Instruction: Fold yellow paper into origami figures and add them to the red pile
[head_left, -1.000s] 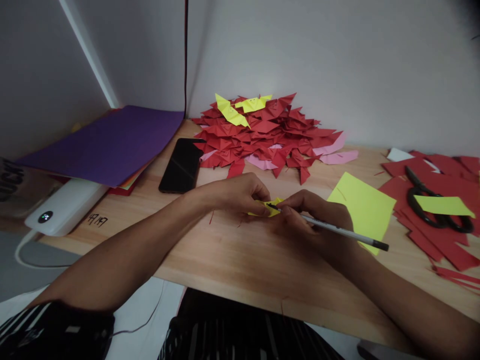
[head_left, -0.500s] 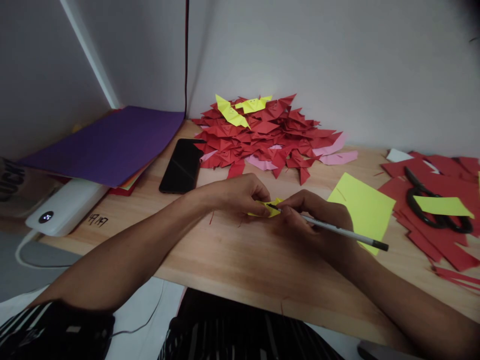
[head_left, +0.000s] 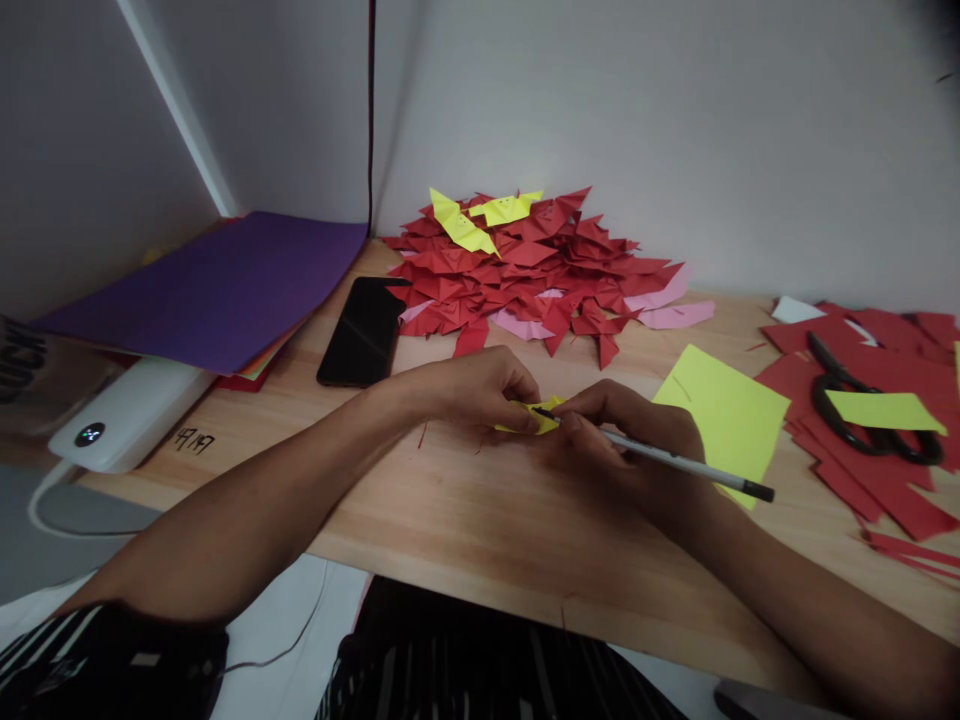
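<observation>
The small folded yellow paper figure point(head_left: 541, 416) stays pinned on the wooden bench point(head_left: 465, 510) under the left hand point(head_left: 480, 388)'s pinching grip, while the right hand point(head_left: 626, 430) keeps the grey pen point(head_left: 675, 463) pinched, tip on it, nothing shifted.

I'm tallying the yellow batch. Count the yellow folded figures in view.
3. Two lie on top of the red pile by the wall. One small yellow figure sits between the left hand and right hand. Others may be buried in the pile.
</observation>
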